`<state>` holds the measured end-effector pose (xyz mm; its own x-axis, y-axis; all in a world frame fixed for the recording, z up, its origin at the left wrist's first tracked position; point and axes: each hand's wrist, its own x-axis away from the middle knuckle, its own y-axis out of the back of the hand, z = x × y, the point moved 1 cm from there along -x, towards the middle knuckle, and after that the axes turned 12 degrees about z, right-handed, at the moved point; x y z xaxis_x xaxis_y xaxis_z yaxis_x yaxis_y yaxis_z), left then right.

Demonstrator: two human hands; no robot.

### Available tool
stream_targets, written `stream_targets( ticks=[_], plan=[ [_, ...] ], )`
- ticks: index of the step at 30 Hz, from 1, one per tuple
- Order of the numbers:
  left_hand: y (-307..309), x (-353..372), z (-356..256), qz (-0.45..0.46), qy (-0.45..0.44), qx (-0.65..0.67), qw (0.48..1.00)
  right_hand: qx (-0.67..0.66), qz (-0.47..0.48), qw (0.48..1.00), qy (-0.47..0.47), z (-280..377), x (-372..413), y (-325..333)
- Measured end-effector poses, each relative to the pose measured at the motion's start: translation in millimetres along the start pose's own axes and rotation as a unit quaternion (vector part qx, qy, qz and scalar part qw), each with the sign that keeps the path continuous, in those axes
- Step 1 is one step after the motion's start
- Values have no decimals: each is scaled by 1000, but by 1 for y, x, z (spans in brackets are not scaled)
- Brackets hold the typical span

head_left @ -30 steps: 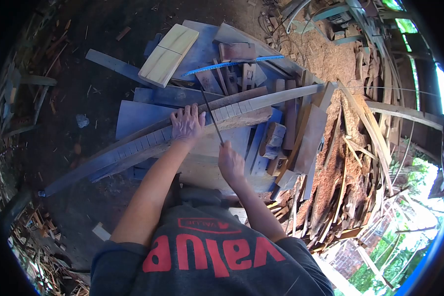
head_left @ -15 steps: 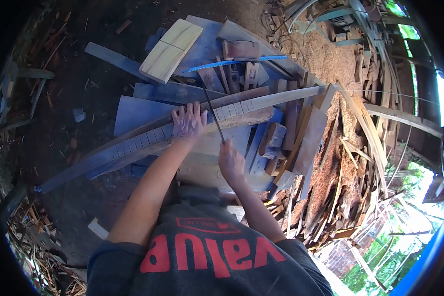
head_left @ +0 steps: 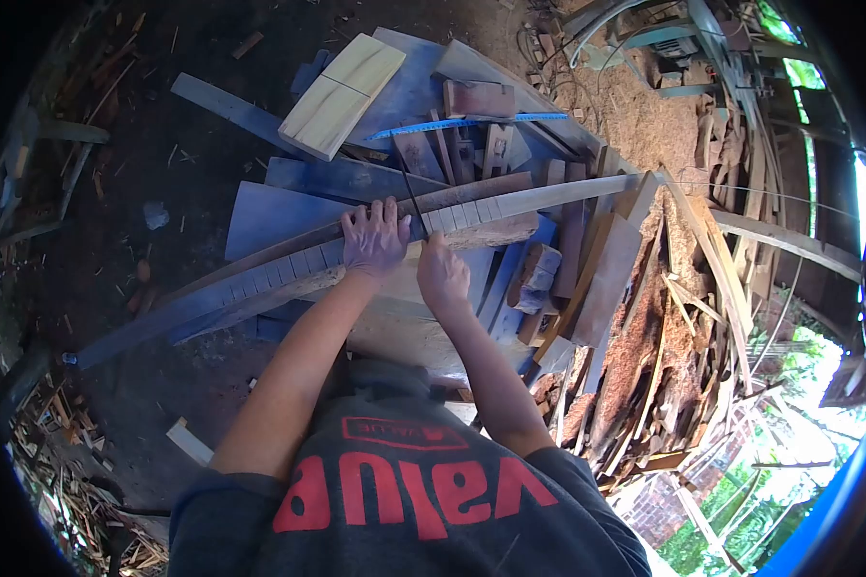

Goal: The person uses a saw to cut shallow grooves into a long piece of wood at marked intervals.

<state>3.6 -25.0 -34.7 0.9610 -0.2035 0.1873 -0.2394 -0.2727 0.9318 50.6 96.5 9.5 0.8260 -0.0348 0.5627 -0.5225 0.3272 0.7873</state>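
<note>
A long wooden strip lies slantwise across the workbench, with several crosswise cuts along it. My left hand presses down on its middle, fingers spread over the wood. Just right of those fingers, a thin dark saw, seen nearly edge-on, crosses the strip. My right hand is closed around the saw's near end, close to the strip's near edge; the handle is hidden in the fist. A rough-edged timber lies along the near side of the strip.
A pale board with a dark line across it lies on the far side. Beside it are a blue toothed-looking strip and a brown wooden block. Another block sits at right. Sawdust and offcuts cover the ground beyond.
My right hand has moved away from my body, up to the strip, pushing the saw farther across it. My left hand stays at the same place on the wood. The view has shifted slightly.
</note>
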Motion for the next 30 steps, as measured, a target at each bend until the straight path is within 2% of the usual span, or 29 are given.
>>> stream_targets(
  ticks=[3,5,9,11,14,17,20,26,30],
  plan=[
    [1,2,2,4,-1,0,1000,27,-12,999,13,-4,2,3],
    [4,2,1,9,1,7,1000,20,55,998,-39,-11,36,2],
    [9,0,1,2,-1,-5,1000,5,60,996,-61,-18,51,-9],
    [7,0,-1,5,-3,-12,1000,0,-7,1000,8,-11,20,-9],
    [8,2,1,9,-2,-10,1000,22,-20,999,12,-2,-2,-6],
    [10,0,0,-2,-6,-4,1000,3,19,999,-38,-16,38,-8],
    [10,1,0,7,-1,-15,1000,-8,12,999,-48,-31,66,-21],
    [3,1,3,-3,-7,-13,1000,14,-22,1000,1,-2,-7,-11],
    [3,1,1,-8,-9,-4,1000,5,14,1000,-26,-21,48,-17]
  ],
)
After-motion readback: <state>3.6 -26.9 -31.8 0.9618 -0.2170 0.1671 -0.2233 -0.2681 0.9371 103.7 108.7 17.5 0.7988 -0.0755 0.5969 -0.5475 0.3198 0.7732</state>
